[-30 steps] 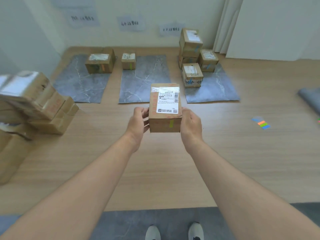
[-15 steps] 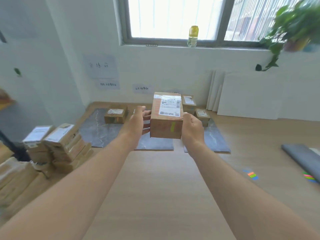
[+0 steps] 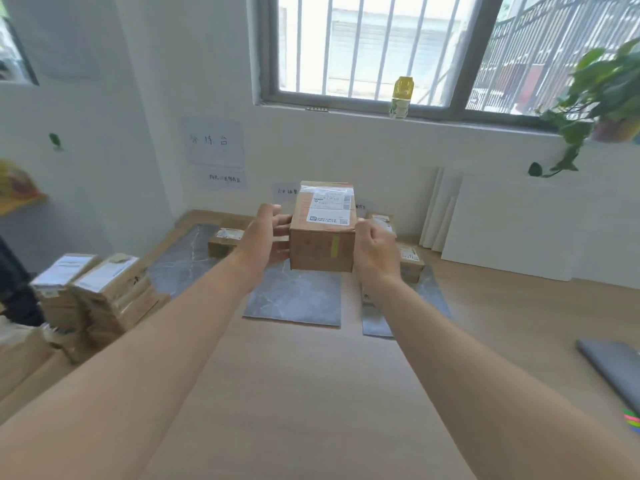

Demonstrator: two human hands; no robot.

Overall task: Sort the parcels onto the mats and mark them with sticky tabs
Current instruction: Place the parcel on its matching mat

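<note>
I hold a small brown parcel (image 3: pixel 322 233) in the air with both arms stretched out, above the middle grey mat (image 3: pixel 294 299). It has a white shipping label on top and a green sticky tab on its near face. My left hand (image 3: pixel 265 237) grips its left side and my right hand (image 3: pixel 375 252) grips its right side. The left mat (image 3: pixel 183 261) carries a parcel (image 3: pixel 223 241). The right mat (image 3: pixel 433 299) carries parcels (image 3: pixel 410 259), partly hidden behind my right hand.
Stacks of unsorted parcels (image 3: pixel 97 296) stand at the left on the wooden surface. Paper labels (image 3: pixel 223 176) hang on the wall behind the mats. White boards (image 3: pixel 512 226) lean at the back right. A grey mat (image 3: pixel 613 368) and coloured sticky tabs (image 3: pixel 632 419) lie at the right edge.
The view has tilted up from the table to the wall and window. The parcel has moved forward and up in both hands, now over the middle mat.
</note>
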